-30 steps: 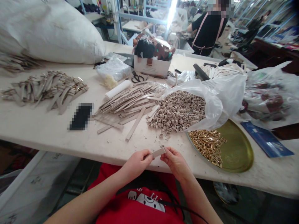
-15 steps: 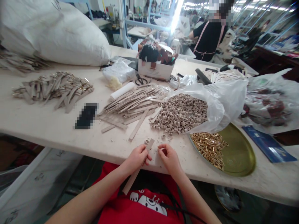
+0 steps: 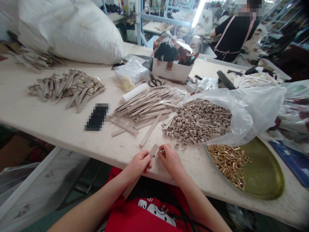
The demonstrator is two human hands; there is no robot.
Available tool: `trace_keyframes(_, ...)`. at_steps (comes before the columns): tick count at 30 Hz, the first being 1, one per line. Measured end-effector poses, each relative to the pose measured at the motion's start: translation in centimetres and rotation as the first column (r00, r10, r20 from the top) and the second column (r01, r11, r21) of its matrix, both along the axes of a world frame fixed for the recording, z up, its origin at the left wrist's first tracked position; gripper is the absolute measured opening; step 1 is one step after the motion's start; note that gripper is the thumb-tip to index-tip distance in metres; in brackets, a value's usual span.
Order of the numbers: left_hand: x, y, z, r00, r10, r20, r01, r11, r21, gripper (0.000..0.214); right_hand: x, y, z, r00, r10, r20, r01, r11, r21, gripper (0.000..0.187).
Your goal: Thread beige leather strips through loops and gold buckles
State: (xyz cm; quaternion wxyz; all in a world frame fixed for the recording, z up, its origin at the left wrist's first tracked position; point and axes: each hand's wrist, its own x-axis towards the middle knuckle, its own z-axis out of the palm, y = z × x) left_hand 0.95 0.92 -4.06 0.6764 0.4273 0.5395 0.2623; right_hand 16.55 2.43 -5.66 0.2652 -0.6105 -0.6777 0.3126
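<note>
My left hand (image 3: 140, 163) is closed around a flat beige strap (image 3: 154, 150), whose upper end sticks out past the thumb and whose tail hangs over the table edge. Close beside that end, my right hand (image 3: 170, 159) has its thumb and fingers pinched together; anything in them is too small or hidden to name. Beyond my hands lies a pile of similar straps (image 3: 145, 106), with a single loose strap (image 3: 151, 130) nearer me. Right of it, a heap of small beige loops (image 3: 198, 119) spills from a clear plastic bag (image 3: 251, 116).
An oval gold tray (image 3: 267, 177) holds gold metal pieces (image 3: 228, 162) at right. Straps with gold fittings (image 3: 67, 85) lie at left, near a blurred dark object (image 3: 98, 117). Scissors (image 3: 154, 82), a box of scraps (image 3: 170, 71) and a large white sack (image 3: 72, 35) stand behind. A co-worker (image 3: 235, 37) is farther back.
My right hand has moved in toward the strap's upper end, and its fingers have come together. My left hand still grips the strap. The whole view has shifted, moving the table things rightward.
</note>
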Motion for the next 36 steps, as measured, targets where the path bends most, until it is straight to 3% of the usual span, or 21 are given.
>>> trace_keyframes(2, 0.5, -0.2, 0.0, 0.999, -0.038, -0.007, 0.038, 0.999, -0.005, 0.019, 0.9, -0.6, 0.1, 0.957, -0.106, -0.271, 0.072, 0.989, -0.132, 0.008)
trace_keyframes(5, 1.2, -0.4, 0.4, 0.995, -0.096, -0.013, 0.096, 0.995, 0.000, 0.020, 2.1, -1.8, 0.3, 0.755, -0.261, -0.601, 0.079, 0.947, -0.312, 0.016)
trace_keyframes(9, 2.0, -0.6, 1.5, 0.989, -0.138, -0.045, 0.139, 0.990, 0.014, 0.022, 2.8, -3.0, 0.5, 0.565, -0.392, -0.726, 0.097, 0.906, -0.413, 0.019)
trace_keyframes(12, 2.5, -0.8, 1.8, 0.983, -0.167, -0.070, 0.168, 0.986, 0.012, 0.021, 2.7, -3.5, 0.5, 0.503, -0.427, -0.751, 0.095, 0.891, -0.443, 0.020)
trace_keyframes(20, 3.1, -1.1, 0.7, 0.980, -0.165, -0.111, 0.169, 0.985, 0.025, 0.019, 2.3, -3.5, -0.2, 0.561, -0.456, -0.690, 0.345, 0.887, -0.306, 0.022)
trace_keyframes(23, 3.1, -1.3, 0.8, 0.965, -0.203, -0.164, 0.216, 0.974, 0.064, 0.019, 2.2, -3.7, -0.6, 0.650, -0.402, -0.645, 0.395, 0.904, -0.165, 0.022)
trace_keyframes(27, 2.9, -1.3, 1.1, 0.936, -0.233, -0.266, 0.276, 0.951, 0.137, 0.021, 2.4, -4.2, -1.0, 0.811, -0.277, -0.515, 0.358, 0.932, 0.063, 0.018)
trace_keyframes(30, 2.7, -0.9, 1.7, 0.942, -0.278, -0.189, 0.290, 0.956, 0.041, 0.024, 2.6, -4.6, -1.1, 0.924, -0.151, -0.352, 0.249, 0.934, 0.256, 0.015)
trace_keyframes(32, 2.6, -0.6, 2.1, 0.949, -0.312, -0.052, 0.309, 0.949, -0.063, 0.025, 2.6, -4.8, -1.1, 0.935, -0.114, -0.336, 0.218, 0.932, 0.290, 0.017)
trace_keyframes(36, 2.5, -0.3, 2.5, 0.946, -0.314, 0.082, 0.323, 0.936, -0.136, 0.025, 2.8, -4.9, -0.9, 0.868, -0.171, -0.465, 0.282, 0.943, 0.179, 0.021)
